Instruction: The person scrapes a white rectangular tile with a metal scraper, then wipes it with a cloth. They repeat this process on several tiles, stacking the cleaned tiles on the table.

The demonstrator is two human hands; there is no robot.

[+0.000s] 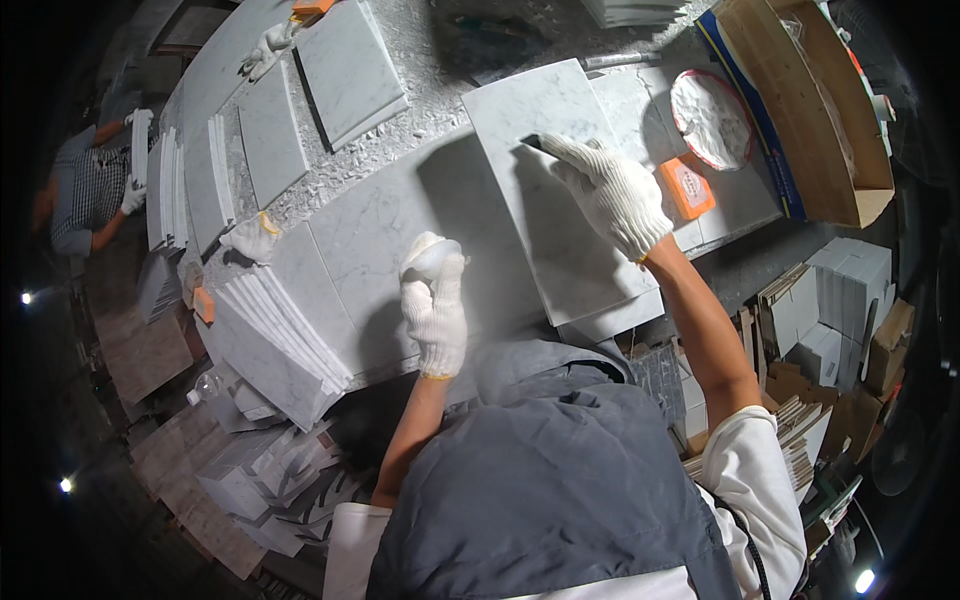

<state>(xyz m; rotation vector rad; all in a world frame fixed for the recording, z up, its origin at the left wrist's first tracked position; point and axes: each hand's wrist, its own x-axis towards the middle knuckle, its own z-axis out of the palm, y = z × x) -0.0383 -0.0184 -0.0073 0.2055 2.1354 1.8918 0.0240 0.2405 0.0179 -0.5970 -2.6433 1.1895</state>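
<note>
My left hand [434, 310], in a white knit glove, is closed around a pale, rounded, shallow piece [428, 258], perhaps a scoop of white paste; its exact kind is unclear. My right hand [615, 195], also gloved, is closed on a small dark flat-tipped tool [540, 147] that looks like a putty knife. Its tip is over the upper part of a grey-veined white marble slab [580, 240]. This slab lies at an angle on other slabs. Under my left hand is another broad marble slab [370, 225].
A red-rimmed tub of white paste [712, 120] and an orange block [687, 187] lie right of my right hand. Beyond is an open cardboard box [830, 100]. Stacked slabs [280, 335] stand at left. A co-worker [95, 185] handles slabs at far left.
</note>
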